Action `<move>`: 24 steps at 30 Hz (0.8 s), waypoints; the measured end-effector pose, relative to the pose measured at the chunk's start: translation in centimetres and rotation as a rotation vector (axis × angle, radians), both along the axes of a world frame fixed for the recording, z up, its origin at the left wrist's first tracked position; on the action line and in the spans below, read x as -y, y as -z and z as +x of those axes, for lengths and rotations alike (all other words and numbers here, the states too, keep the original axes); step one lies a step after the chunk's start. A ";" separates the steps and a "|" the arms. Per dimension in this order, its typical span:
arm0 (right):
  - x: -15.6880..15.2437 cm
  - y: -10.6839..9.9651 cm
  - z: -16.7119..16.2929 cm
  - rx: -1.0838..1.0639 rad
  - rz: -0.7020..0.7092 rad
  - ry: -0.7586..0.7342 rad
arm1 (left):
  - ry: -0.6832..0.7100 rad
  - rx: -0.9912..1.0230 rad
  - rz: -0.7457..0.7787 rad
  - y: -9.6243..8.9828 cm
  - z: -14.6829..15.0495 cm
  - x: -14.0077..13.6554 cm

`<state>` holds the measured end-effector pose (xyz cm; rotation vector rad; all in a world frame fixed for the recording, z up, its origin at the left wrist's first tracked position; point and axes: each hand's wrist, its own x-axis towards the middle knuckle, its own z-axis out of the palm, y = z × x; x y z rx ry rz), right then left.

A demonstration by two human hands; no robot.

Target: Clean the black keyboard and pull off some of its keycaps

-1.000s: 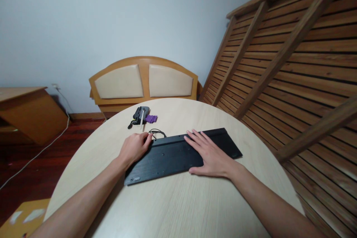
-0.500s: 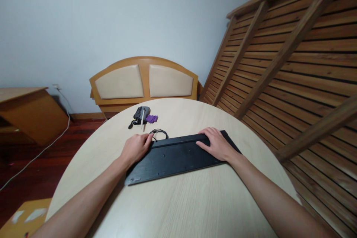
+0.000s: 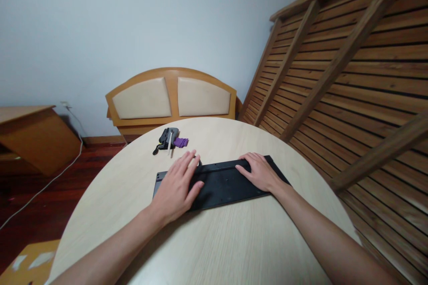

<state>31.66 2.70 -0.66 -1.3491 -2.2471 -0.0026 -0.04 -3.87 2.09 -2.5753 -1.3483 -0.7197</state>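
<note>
A black keyboard (image 3: 220, 189) lies face down on the round table, its screw-dotted underside showing. Over its left part is my left hand (image 3: 177, 187), fingers stretched out and thumb apart, holding nothing. Whether that hand touches the keyboard I cannot tell. My right hand (image 3: 259, 171) holds the right part of the keyboard, with its fingers along the far edge and the thumb on the underside. Most of the thin black cable (image 3: 199, 160) behind the far edge is hidden by my left fingers.
The pale round table (image 3: 220, 249) has a small pile at its far left: a grey-and-black object (image 3: 173, 136), a white stick (image 3: 170, 140) and purple cloth (image 3: 181, 142). A headboard (image 3: 172, 98) stands behind, wooden slats (image 3: 351, 98) lean at right, and a cardboard box (image 3: 33, 260) sits lower left.
My left hand has let go of the keyboard's far left edge and moved right and toward me, its fingers now stretched out over it. My right hand and the keyboard stay nearly in place.
</note>
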 end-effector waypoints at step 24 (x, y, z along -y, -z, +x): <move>-0.1 0.1 0.2 0.001 -0.011 0.000 | 0.206 -0.265 -0.240 1.9 1.4 1.3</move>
